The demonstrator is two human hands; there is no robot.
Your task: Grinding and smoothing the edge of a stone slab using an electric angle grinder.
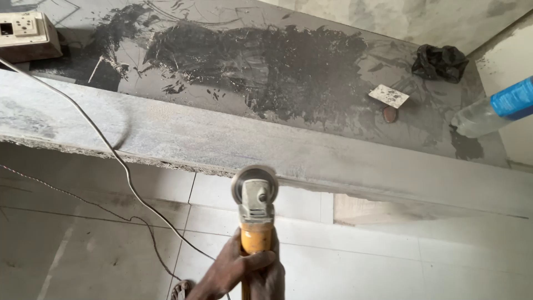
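Both hands — left hand, right hand — each grip clenched on the yellow angle grinder, its disc touching the stone slab front edge; best kept flat, cord held well apart.

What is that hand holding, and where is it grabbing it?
A hand holds an angle grinder by its yellow body, fingers wrapped around it below the grey head. Which hand it is cannot be told. The disc sits at the stone slab's edge.
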